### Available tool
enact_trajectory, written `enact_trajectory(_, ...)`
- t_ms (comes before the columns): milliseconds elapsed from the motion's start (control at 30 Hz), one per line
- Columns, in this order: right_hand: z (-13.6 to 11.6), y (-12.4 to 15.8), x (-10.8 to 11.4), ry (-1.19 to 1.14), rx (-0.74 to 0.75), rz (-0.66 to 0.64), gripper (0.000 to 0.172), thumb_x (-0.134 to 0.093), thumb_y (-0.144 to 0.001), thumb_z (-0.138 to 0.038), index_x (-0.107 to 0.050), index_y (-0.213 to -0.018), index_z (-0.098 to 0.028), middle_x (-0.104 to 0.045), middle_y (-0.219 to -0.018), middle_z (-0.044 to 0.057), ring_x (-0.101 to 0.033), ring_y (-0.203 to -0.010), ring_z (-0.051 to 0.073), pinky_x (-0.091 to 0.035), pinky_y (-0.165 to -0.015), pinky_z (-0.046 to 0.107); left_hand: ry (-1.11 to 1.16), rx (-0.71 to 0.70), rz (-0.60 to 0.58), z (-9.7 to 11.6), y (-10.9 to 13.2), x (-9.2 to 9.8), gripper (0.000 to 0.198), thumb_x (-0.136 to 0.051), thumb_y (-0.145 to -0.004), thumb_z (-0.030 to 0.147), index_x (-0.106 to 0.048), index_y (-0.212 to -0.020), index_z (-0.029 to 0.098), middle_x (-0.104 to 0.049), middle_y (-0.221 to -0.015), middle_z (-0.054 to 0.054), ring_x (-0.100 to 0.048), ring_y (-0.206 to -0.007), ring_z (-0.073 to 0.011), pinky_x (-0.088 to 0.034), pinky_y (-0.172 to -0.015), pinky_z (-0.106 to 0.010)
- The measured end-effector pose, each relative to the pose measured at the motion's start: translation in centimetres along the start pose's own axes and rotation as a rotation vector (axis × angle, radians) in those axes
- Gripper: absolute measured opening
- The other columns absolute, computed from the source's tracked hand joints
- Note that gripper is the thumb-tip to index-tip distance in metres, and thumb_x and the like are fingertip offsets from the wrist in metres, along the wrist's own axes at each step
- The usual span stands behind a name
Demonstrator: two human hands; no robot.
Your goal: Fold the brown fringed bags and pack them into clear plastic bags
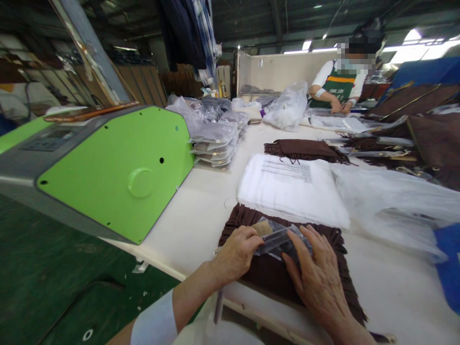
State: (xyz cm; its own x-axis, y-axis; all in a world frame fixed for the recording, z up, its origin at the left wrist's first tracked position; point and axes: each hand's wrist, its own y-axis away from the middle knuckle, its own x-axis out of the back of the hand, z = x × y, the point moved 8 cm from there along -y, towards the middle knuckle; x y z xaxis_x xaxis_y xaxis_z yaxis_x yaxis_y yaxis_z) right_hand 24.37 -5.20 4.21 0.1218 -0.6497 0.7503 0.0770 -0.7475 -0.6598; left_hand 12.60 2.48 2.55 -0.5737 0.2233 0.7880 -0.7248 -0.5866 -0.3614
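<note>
A: What's in hand?

B: Clear plastic packet [275,243]. Lies on the folded brown cloth [264,270] right in front of me, toward the cloth's far side. Tan piece [263,227] at the packet's far left corner; can't tell if it's inside or under the film.

A: Fingers?

B: Left hand [237,251]: thumb and index pressed together, pinching the packet's left end. Right hand [318,263]: fingers spread, thumb well apart from them, index resting on the film.

A: Cloth itself?

B: Fringed along the far and right sides, flat on the white bench [212,201], close to the near edge.

A: Beyond it?

B: White stack [294,189] just past the cloth, rows of dark lines on top. Loose plastic sheeting [391,187] to its right. Second brown bundle [305,149] behind the stack, also fringed.

A: Left side?

B: Pile of bagged goods [215,136], then the green-sided machine [143,153] beside it. Green floor [118,273] below.

A: Anyone else?

B: Co-worker [336,88] at the far right, green apron with an orange band, both hands low and close together over flat bagged stuff.
</note>
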Motion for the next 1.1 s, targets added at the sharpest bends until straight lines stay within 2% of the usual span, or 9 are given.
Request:
enact_trajectory(100, -0.6, 0.2, -0.8, 0.091, 0.090, -0.092, 0.038, -0.047, -0.087, -0.025, -0.049, -0.124, -0.013, -0.054, -0.127, 0.013, -0.048, -0.117, 0.028, -0.028, -0.103, 0.052, 0.056, -0.004, 0.042, 0.2, -0.2, 1.2, 0.021, -0.045, -0.086, 0.012, -0.064, -0.092, 0.016, -0.062, -0.092, -0.007, -0.055, -0.088, -0.0177, -0.048, -0.081, -0.032)
enact_trajectory(233, -0.4, 0.2, -1.3, 0.095, 0.074, -0.126, 0.040, -0.046, -0.088, -0.027, -0.048, -0.126, -0.014, -0.054, -0.128, 0.012, -0.051, -0.113, 0.025, -0.028, -0.104, 0.050, 0.144, 0.109, 0.196, -0.8, 0.7, 5.0, 0.016, -0.049, -0.085, 0.015, -0.063, -0.091, 0.017, -0.062, -0.091, -0.006, -0.057, -0.089, -0.0151, -0.048, -0.081, -0.028)
enact_trajectory(333, -0.3, 0.1, -0.7, 0.066, 0.046, -0.080, 0.040, -0.047, -0.087, -0.026, -0.048, -0.125, -0.013, -0.054, -0.128, 0.013, -0.047, -0.120, 0.027, -0.028, -0.104, 0.051, 0.071, 0.209, 0.320, -1.6, 3.4, 7.6, 0.013, -0.049, -0.084, 0.016, -0.061, -0.087, 0.017, -0.063, -0.085, -0.004, -0.059, -0.083, -0.0142, -0.049, -0.076, -0.025)
enact_trajectory(400, -0.3, 0.0, 0.1, 0.040, 0.031, -0.022, 0.038, -0.048, -0.086, -0.024, -0.050, -0.122, -0.013, -0.055, -0.126, 0.014, -0.044, -0.122, 0.029, -0.029, -0.104, 0.053, 0.018, 0.289, 0.357, -2.2, 6.0, 8.2, 0.011, -0.049, -0.085, 0.017, -0.059, -0.084, 0.018, -0.062, -0.077, -0.001, -0.059, -0.072, -0.0120, -0.049, -0.066, -0.022)
enact_trajectory(500, -0.5, 0.0, 1.1, -0.002, 0.035, 0.046, 0.035, -0.051, -0.084, -0.021, -0.053, -0.119, -0.013, -0.058, -0.121, 0.015, -0.046, -0.120, 0.029, -0.029, -0.103, 0.054, -0.052, 0.291, 0.369, -2.1, 9.9, 7.6, 0.012, -0.047, -0.085, 0.014, -0.058, -0.089, 0.019, -0.062, -0.078, 0.000, -0.059, -0.071, -0.0108, -0.050, -0.063, -0.019)
enact_trajectory(667, -0.8, 0.5, 1.9, -0.073, 0.086, 0.074, 0.034, -0.052, -0.082, -0.016, -0.054, -0.116, -0.014, -0.060, -0.116, 0.015, -0.049, -0.117, 0.027, -0.030, -0.103, 0.053, -0.263, -0.040, 0.227, 0.6, 12.8, 5.0, 0.035, -0.037, -0.084, 0.003, -0.057, -0.108, 0.018, -0.058, -0.095, -0.008, -0.055, -0.089, -0.0148, -0.051, -0.076, -0.026)
enact_trajectory(800, -0.9, 1.1, 1.8, -0.095, 0.112, 0.051, 0.035, -0.051, -0.082, -0.014, -0.053, -0.118, -0.015, -0.061, -0.114, 0.012, -0.049, -0.117, 0.025, -0.031, -0.103, 0.050, -0.391, -0.234, 0.162, 2.4, 11.8, 4.4, 0.031, -0.041, -0.083, 0.003, -0.060, -0.102, 0.019, -0.057, -0.093, -0.006, -0.054, -0.086, -0.0151, -0.050, -0.075, -0.028)
enact_trajectory(967, -0.8, 2.0, 1.6, -0.116, 0.099, 0.037, 0.036, -0.051, -0.082, -0.011, -0.053, -0.118, -0.013, -0.061, -0.115, 0.012, -0.048, -0.118, 0.023, -0.031, -0.104, 0.048, -0.388, -0.266, 0.149, 3.0, 9.3, 3.9, 0.013, -0.051, -0.083, 0.010, -0.058, -0.093, 0.015, -0.059, -0.075, -0.002, -0.052, -0.069, -0.0137, -0.046, -0.062, -0.027)
enact_trajectory(1100, -0.3, 2.3, 1.6, -0.108, 0.104, 0.020, 0.039, -0.051, -0.080, -0.008, -0.052, -0.119, -0.013, -0.061, -0.116, 0.011, -0.047, -0.119, 0.022, -0.030, -0.105, 0.047, -0.403, -0.286, 0.185, 2.7, 9.5, 3.2, 0.012, -0.047, -0.085, 0.012, -0.057, -0.083, 0.017, -0.057, -0.063, 0.001, -0.050, -0.059, -0.0134, -0.044, -0.057, -0.029)
